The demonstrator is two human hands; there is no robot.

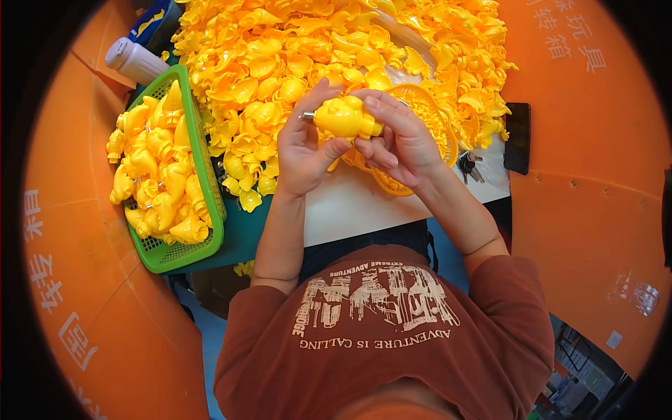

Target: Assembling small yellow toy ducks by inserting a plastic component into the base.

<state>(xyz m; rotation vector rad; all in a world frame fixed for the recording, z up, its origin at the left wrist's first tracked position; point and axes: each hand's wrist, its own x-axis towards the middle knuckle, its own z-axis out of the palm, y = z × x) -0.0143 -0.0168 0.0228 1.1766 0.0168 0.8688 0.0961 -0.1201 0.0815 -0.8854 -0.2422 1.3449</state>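
Note:
Between my two hands, above the near edge of the table, is a glossy yellow hollow plastic toy part (341, 117) with a rounded body. A short metal pin (306, 115) sticks out at its left end. My left hand (302, 155) is closed round that end, thumb below and fingers behind. At the narrower right end, my right hand (404, 136) grips with curled fingers; its fingertips partly hide that end. Right below my right hand, a yellow basket (389, 186) holds many small yellow pieces.
Loose curved yellow shells (280, 59) are heaped across the far table. At left, a green basket (187, 264) is filled with yellow toy parts (164, 168); a white bottle (136, 59) stands behind it. Keys (470, 168) and a black phone (517, 138) lie at right. Orange panels (581, 210) flank me.

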